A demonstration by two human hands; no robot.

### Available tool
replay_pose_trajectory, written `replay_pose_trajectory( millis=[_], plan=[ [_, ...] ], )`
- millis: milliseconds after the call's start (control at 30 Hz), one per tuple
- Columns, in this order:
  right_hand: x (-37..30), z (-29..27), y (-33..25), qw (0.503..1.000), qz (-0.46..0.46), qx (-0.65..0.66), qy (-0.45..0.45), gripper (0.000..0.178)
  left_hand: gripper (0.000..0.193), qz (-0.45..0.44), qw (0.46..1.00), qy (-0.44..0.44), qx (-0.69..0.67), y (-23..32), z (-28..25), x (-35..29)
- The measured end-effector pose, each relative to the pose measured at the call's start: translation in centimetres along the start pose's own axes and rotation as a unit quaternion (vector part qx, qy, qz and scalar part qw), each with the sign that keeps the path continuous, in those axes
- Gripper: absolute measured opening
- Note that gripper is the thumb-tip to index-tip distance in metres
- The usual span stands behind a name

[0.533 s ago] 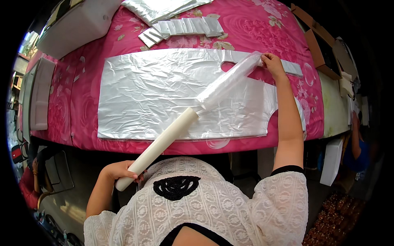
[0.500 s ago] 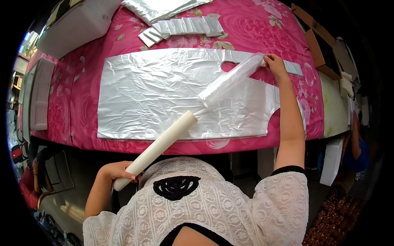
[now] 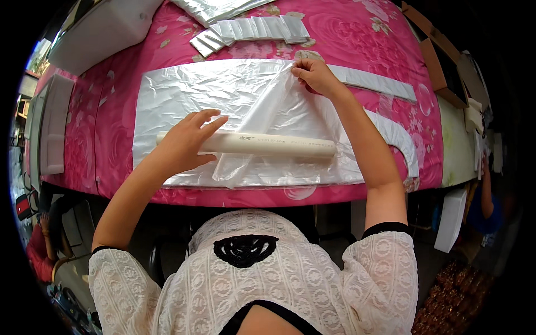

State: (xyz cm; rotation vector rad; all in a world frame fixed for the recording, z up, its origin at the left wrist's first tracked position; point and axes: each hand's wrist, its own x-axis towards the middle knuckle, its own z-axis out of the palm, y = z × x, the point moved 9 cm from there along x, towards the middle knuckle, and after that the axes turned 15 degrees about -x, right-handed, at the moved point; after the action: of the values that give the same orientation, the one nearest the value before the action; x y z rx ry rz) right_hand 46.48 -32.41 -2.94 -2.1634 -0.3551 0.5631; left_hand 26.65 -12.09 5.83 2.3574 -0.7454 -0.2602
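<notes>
A stack of clear plastic vest-shaped bags (image 3: 195,84) lies spread on the table, its cut handle ends toward the right. At the far edge of the stack, my right hand (image 3: 315,77) pinches a corner of a thin plastic bag (image 3: 262,109), which slants down toward the near edge. Across the stack rests a white plastic pipe (image 3: 290,146), roughly level from left to right. My left hand (image 3: 187,139) is over the pipe's left part with fingers and thumb spread; whether it touches the pipe is hard to tell.
Several small folded plastic packets (image 3: 257,29) sit in a row at the back, near another plastic sheet (image 3: 218,8). White foam boxes (image 3: 103,36) stand at the left, a cardboard box (image 3: 444,72) at the right. A pink flowered cloth (image 3: 117,134) covers the table. Other people sit at both sides.
The pipe has gone from my left hand's grip near my body to lying on the stack. My left hand has moved forward and opened. My right hand has shifted left, still pinching the thin bag.
</notes>
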Motion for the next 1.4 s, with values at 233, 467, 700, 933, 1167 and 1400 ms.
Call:
replay_pose_trajectory(
  millis=[233, 467, 700, 933, 1167, 1400],
  plan=[
    [0.7, -0.1, 0.7, 0.998, 0.052, -0.016, 0.012, 0.015, 0.072, 0.155, 0.983, -0.097, 0.010, 2.7, 9.2, -1.7],
    [-10.2, 4.9, -8.2, 0.949, -0.179, -0.207, 0.158, 0.034, 0.088, 0.052, 0.995, -0.051, 0.062, 3.5, 13.1, -2.9],
    [-15.4, 7.0, -7.1, 0.882, -0.233, -0.358, 0.196, 0.047, 0.090, 0.023, 0.997, -0.019, 0.076, 4.2, 14.0, -2.9],
    [-12.9, -5.4, 0.0, 0.857, -0.035, -0.402, 0.322, 0.044, 0.088, 0.070, 0.996, -0.048, 0.009, 3.9, 12.6, -2.9],
    [-16.4, 8.7, -7.4, 0.882, -0.308, -0.342, 0.102, 0.047, 0.088, 0.017, 0.997, -0.030, 0.067, 4.0, 13.6, -2.8],
    [-7.4, 7.9, -9.8, 0.850, -0.330, -0.360, 0.199, 0.042, 0.077, 0.006, 0.998, -0.014, 0.068, 4.4, 14.6, -3.3]
  ],
)
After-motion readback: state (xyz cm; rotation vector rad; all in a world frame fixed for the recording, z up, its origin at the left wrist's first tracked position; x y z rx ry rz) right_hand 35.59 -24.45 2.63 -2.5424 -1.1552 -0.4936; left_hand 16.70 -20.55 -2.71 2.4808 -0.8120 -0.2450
